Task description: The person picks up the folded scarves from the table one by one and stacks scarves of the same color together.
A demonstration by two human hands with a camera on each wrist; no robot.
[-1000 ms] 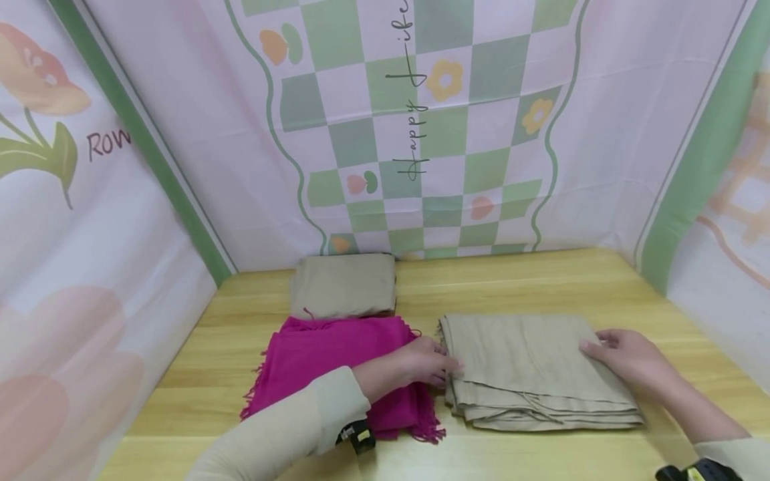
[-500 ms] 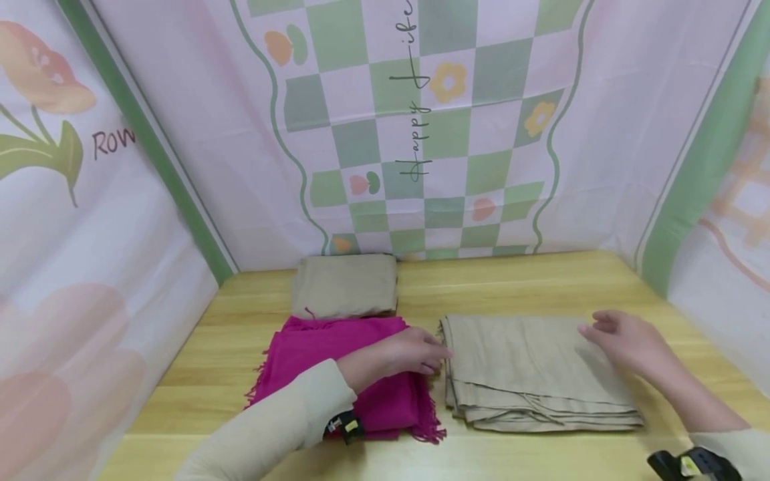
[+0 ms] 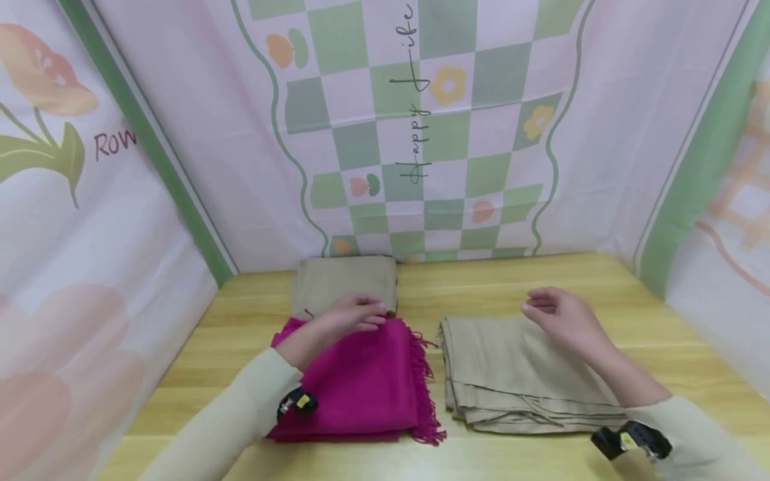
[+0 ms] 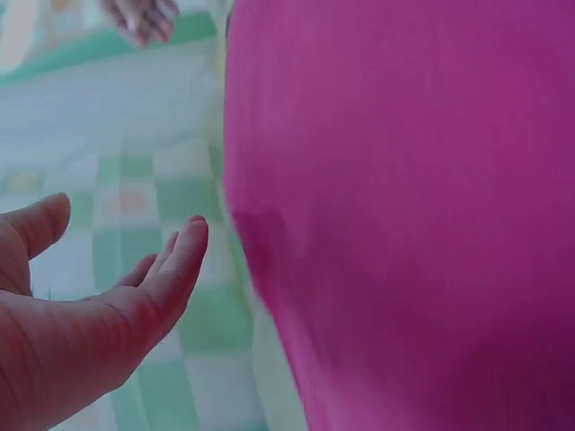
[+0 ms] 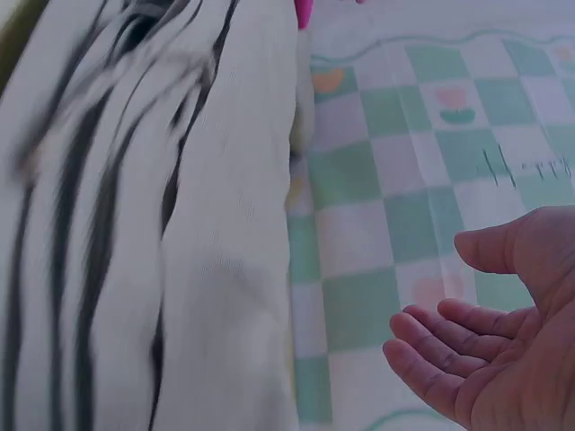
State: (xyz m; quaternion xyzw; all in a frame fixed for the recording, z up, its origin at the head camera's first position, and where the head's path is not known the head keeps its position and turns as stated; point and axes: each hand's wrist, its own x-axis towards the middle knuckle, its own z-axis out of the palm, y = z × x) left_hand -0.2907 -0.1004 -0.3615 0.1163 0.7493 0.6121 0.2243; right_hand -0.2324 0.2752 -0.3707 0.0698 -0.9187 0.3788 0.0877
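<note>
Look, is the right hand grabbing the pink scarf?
No, the right hand hangs open above the beige cloth, while the pink scarf lies under the left hand.

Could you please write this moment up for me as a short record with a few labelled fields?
Setting: wooden table, patterned cloth backdrop
Left hand: open, over the far edge of the folded magenta scarf
Right hand: open, above the far edge of the folded beige cloth, contact unclear
Behind the scarf: smaller folded beige cloth
Layout: scarf left, beige cloth right, narrow gap between
</note>
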